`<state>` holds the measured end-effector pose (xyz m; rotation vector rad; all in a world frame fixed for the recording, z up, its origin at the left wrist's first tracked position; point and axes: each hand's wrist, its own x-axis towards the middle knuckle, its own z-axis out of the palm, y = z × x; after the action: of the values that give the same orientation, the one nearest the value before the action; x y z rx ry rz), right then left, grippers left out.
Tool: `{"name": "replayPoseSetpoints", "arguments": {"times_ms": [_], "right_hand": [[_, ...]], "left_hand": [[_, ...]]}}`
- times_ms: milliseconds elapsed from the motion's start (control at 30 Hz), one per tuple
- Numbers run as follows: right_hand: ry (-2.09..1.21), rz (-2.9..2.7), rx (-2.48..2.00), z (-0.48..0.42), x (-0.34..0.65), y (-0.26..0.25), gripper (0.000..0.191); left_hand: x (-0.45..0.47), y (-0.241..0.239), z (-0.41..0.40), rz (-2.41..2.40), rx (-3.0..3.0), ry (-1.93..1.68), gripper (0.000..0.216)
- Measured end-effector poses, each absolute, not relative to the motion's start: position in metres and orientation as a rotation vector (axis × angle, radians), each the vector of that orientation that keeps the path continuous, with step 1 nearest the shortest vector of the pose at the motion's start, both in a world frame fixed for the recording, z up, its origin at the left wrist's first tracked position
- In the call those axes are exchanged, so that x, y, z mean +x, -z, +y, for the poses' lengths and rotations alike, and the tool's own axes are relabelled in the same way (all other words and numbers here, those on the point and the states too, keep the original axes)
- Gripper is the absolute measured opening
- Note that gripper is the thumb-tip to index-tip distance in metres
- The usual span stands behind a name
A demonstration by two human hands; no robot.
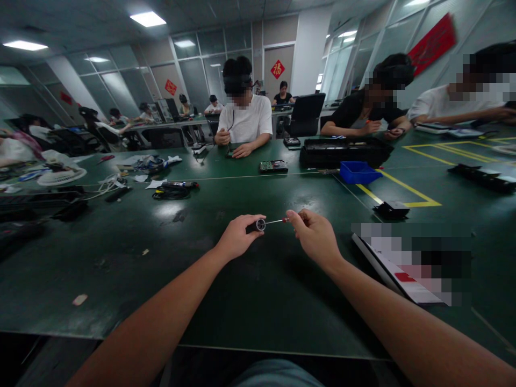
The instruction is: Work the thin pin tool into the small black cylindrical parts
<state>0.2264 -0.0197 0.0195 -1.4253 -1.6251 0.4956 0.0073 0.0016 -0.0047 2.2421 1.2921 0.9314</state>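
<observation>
Your left hand is closed around a small dark cylinder, its round end facing you, held above the green tabletop. Your right hand, at three o'clock from it, pinches a thin screwdriver by its red grip, and the metal tip touches the cylinder's end. A blue bin sits at one o'clock from your hands, well apart. At twelve o'clock across the tabletop a person in a white shirt works, and a circuit board lies nearby.
</observation>
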Motion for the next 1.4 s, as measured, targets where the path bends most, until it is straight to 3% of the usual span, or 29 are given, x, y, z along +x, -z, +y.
{"name": "replayPoseSetpoints", "arguments": {"times_ms": [333,500,700,1033,1200,1400], "right_hand": [[-0.622,-1.733,-1.112,-0.022,0.226,-0.016,0.017],[-0.733,-1.722,-1.179,-0.023,0.225,-0.018,0.027],[-0.717,-1.736,-1.307,-0.022,0.224,-0.019,0.053],[-0.656,-1.791,-1.173,-0.022,0.225,-0.013,0.024],[-0.687,-1.704,-1.261,-0.021,0.226,-0.013,0.035],[-0.877,-1.442,-1.11,-0.016,0.223,-0.006,0.023]], "left_hand": [[0.003,0.009,0.005,1.319,2.21,-0.981,0.041],[0.002,0.009,0.006,1.339,2.191,-0.976,0.042],[0.002,0.012,0.008,1.331,2.2,-0.996,0.042],[0.004,0.007,0.004,1.327,2.205,-0.945,0.041],[0.007,0.005,0.003,1.31,2.233,-0.901,0.039],[0.009,0.003,0.001,1.326,2.228,-0.897,0.039]]}}
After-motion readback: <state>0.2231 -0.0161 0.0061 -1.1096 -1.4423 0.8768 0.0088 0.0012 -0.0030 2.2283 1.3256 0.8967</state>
